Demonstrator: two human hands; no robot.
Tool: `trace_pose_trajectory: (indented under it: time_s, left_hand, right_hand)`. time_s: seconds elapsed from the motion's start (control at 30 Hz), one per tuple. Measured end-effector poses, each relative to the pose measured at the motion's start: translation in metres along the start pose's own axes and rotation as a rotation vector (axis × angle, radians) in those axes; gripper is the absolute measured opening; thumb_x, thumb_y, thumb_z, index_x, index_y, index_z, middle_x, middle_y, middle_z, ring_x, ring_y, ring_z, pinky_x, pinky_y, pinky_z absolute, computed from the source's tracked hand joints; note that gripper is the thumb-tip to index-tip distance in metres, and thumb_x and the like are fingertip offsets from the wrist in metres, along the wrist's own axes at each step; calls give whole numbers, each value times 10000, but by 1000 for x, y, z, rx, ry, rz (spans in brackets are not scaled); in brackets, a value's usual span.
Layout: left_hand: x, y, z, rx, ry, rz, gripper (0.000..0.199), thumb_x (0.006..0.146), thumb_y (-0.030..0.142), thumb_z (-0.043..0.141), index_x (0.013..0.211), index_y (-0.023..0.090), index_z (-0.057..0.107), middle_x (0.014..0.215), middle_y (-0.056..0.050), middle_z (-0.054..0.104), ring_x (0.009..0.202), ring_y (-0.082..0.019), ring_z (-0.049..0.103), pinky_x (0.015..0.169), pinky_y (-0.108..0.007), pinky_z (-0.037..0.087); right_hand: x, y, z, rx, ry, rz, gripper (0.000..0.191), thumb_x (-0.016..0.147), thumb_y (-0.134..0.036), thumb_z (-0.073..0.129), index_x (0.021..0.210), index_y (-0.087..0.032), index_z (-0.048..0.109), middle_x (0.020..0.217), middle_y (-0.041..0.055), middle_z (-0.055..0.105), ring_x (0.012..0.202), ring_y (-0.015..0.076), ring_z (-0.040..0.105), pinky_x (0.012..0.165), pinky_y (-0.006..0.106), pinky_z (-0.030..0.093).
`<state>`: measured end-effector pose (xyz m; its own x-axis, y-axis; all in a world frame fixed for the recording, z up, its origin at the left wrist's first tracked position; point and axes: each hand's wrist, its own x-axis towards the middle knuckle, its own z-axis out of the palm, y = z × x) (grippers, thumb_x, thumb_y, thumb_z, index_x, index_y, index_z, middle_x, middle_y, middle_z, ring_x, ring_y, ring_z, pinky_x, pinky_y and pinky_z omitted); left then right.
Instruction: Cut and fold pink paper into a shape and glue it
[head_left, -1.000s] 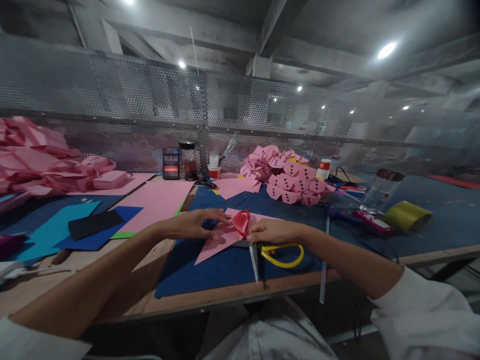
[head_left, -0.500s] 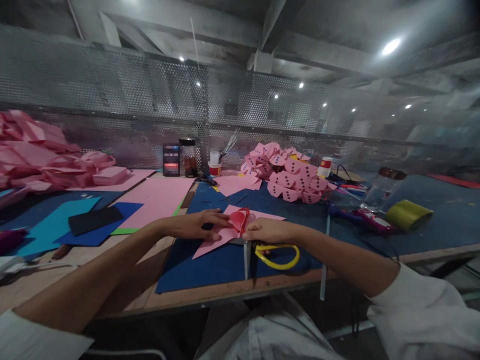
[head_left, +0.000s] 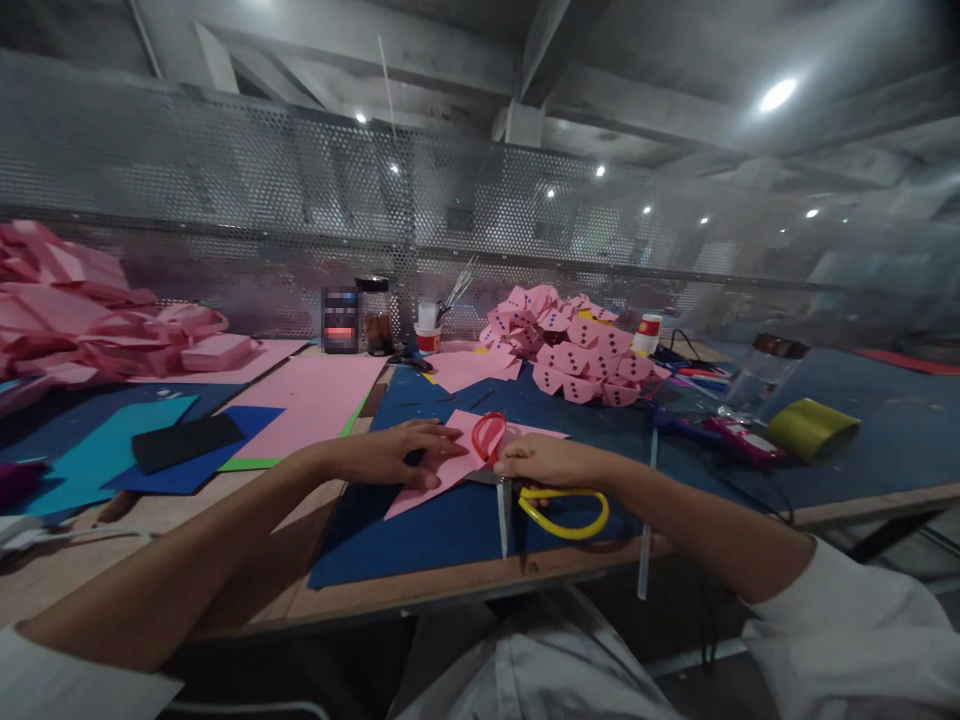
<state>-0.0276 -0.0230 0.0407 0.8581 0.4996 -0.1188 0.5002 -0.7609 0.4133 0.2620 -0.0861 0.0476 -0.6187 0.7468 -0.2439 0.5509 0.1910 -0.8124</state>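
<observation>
My left hand [head_left: 401,453] lies spread on a pink paper sheet [head_left: 450,467], its fingers flat near the left part. My right hand [head_left: 551,459] is closed around red-handled scissors [head_left: 490,437]; the red loop rests over the paper and the blades point toward the table's front edge. A yellow handle loop [head_left: 568,514] shows just below the same hand; how it is held is partly hidden by the fingers. Both the paper and the hands are over a dark blue mat [head_left: 420,545].
Dotted pink paper pieces [head_left: 577,350] are heaped behind the hands. Crumpled pink paper [head_left: 82,300] lies far left, near blue sheets [head_left: 202,455]. A clear jar [head_left: 761,380] and yellow roll [head_left: 814,428] stand and lie at right. A metal mesh [head_left: 300,230] rises behind.
My right hand has shifted slightly right with the scissors and yellow loop. The red loop shows more plainly over the paper. My left hand has hardly moved.
</observation>
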Motion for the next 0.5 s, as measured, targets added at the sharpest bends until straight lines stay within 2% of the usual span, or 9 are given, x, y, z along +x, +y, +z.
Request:
trace_pose_trajectory:
  time_s: [0.13,0.27,0.4,0.5]
  left_hand:
    - [7,1,7,4,123,44,501,964,544,558,1404,308,595,1571,-72,452,1448,-309,380,1199,-428,284]
    - [16,2,17,23,244,88,390,992,473,528,1269,249,685,1465,-96,553,1391,-292,443,1178,-422,318]
    - [19,8,21,34,269,82,396,996,476,519,1250,218,681,1404,-111,583,1326,-279,498,1139,-390,366]
    - [19,12,21,38,263,77,432,1011,517,473,1265,238,682,1392,-105,575,1300,-270,504,1133,-379,362]
  right_hand:
    - [-1,3,-1,35,15,36,352,952,-446,532,726,-200,424,586,-71,355,483,83,335,465,206,309]
    - [1,3,2,12,23,63,334,935,-451,552,745,-200,442,597,-75,321,493,82,321,475,204,314]
    - [-1,-3,3,-70,43,62,310,940,-445,542,769,-197,471,606,-71,342,505,87,341,495,212,319]
    - [-1,-7,3,-165,64,45,300,949,-418,520,755,-191,488,611,-54,399,528,99,373,524,223,337]
